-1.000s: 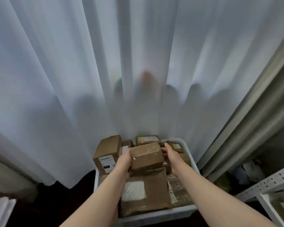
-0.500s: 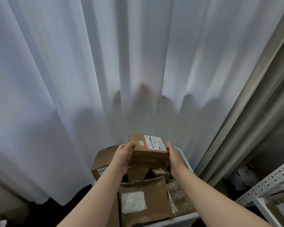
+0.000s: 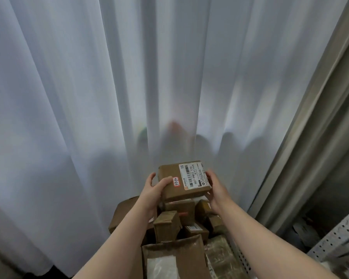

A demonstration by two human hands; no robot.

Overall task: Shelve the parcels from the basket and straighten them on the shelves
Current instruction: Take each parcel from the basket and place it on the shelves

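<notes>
Where the view lies nearest to us, at its lower edge, we record a large flat parcel (image 3: 189, 256) of brown card with a pale patch on its top face. It lies in the basket (image 3: 241, 258), of which only a strip of white perforated rim shows at the right. Just beyond it we note smaller parcels packed close together: a narrow box (image 3: 166, 225) tilted on end, a low labelled box (image 3: 195, 230) to its right, and a brown box (image 3: 122, 212) at the left, partly hidden by the left forearm.

Above this stock both hands hold the lifted parcel (image 3: 177, 191) between them, its top face tipped toward us. The left hand (image 3: 152, 188) grips its left end, thumb laid on the top face and fingers curled round the edge, one fingertip standing free. The right hand (image 3: 216, 185) grips the right end, thumb on the edge by the label and fingers wrapped beneath. We cannot tell whether the parcel touches the boxes under it. Its top carries a white shipping label (image 3: 193, 175) with a barcode and a small handwritten tag (image 3: 176, 181).

At the lower right we find a perforated metal shelf upright (image 3: 338, 236). Farthest off hangs a white curtain (image 3: 109, 97) in long folds, with a beige curtain (image 3: 310, 137) beside it at the right.
</notes>
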